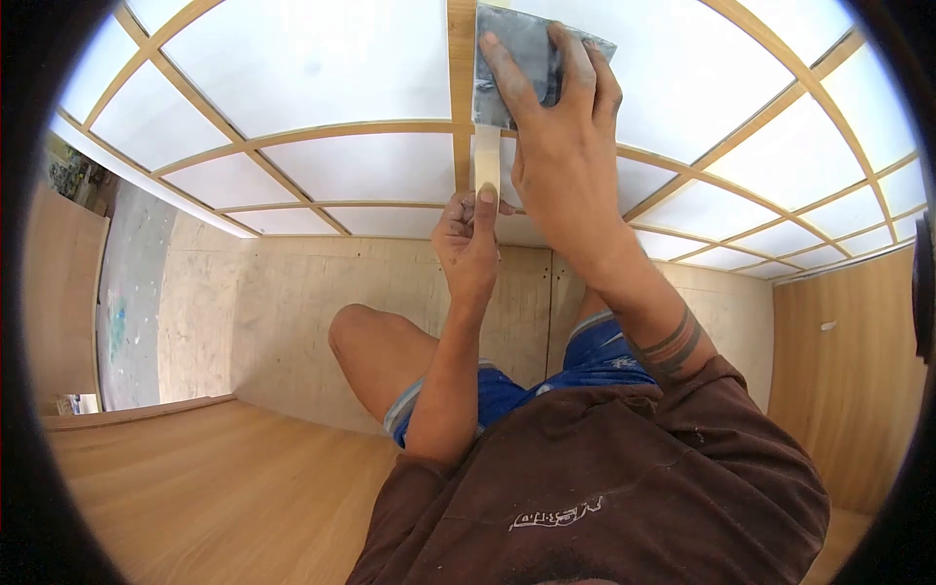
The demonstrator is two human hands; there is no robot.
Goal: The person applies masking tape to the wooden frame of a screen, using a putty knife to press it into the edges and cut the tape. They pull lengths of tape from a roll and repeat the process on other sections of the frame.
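Note:
My right hand (pixel 570 136) holds a flat grey plate (pixel 502 68) with smeared pale marks against a white wall panel with wooden strips. Its fingers are spread across the plate's face, and the tips look dusty. From the lower edge of the plate a narrow cream strip of tape (pixel 487 161) runs down along an upright wooden strip (pixel 461 161). My left hand (pixel 468 239) pinches the lower end of this tape between thumb and fingers, just below the plate. The plate hides whatever part of the tape lies behind it.
White panels (pixel 312 68) in a wooden grid rise in front of me. Wooden boards (pixel 292 292) lie under my bent legs. A wood-faced panel (pixel 838 361) stands at the right, another wooden surface (pixel 224 487) at lower left. Grey paint-spotted floor (pixel 132 292) shows beyond the left side.

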